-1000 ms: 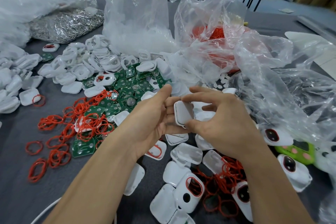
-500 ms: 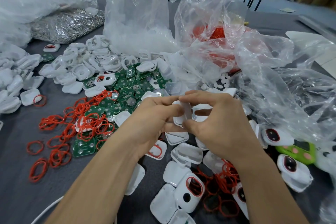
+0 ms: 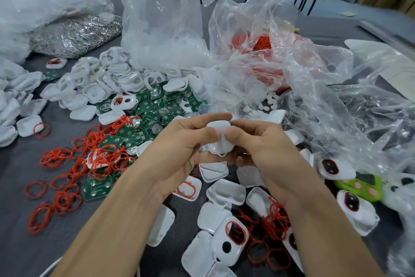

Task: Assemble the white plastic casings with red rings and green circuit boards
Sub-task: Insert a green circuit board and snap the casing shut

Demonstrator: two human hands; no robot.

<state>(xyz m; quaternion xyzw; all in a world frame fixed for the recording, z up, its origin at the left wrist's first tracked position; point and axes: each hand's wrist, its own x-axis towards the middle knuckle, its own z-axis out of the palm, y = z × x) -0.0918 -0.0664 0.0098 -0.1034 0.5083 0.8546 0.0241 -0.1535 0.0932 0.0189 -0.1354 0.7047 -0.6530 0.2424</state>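
A white plastic casing (image 3: 219, 142) sits between both hands above the table's middle. My left hand (image 3: 179, 151) grips its left side, thumb on top. My right hand (image 3: 260, 146) grips its right side, thumb pressing the smooth back. The casing's inner face is hidden. Green circuit boards (image 3: 157, 108) lie in a heap just beyond the hands. Loose red rings (image 3: 94, 153) spread over the cloth to the left, and more red rings (image 3: 274, 222) lie under my right wrist. Empty white casings (image 3: 226, 191) lie below the hands.
Clear plastic bags (image 3: 258, 56) rise behind the hands and to the right, one holding red parts. A bag of shiny metal pieces (image 3: 74, 36) sits far left. Closed white casings with red-rimmed windows (image 3: 357, 211) and a green casing (image 3: 359, 184) lie at right. Grey cloth (image 3: 22, 243) covers the table.
The casing has turned from standing on edge to lying flatter between the hands. Both thumbs have come together on top of it and the hands have closed in.
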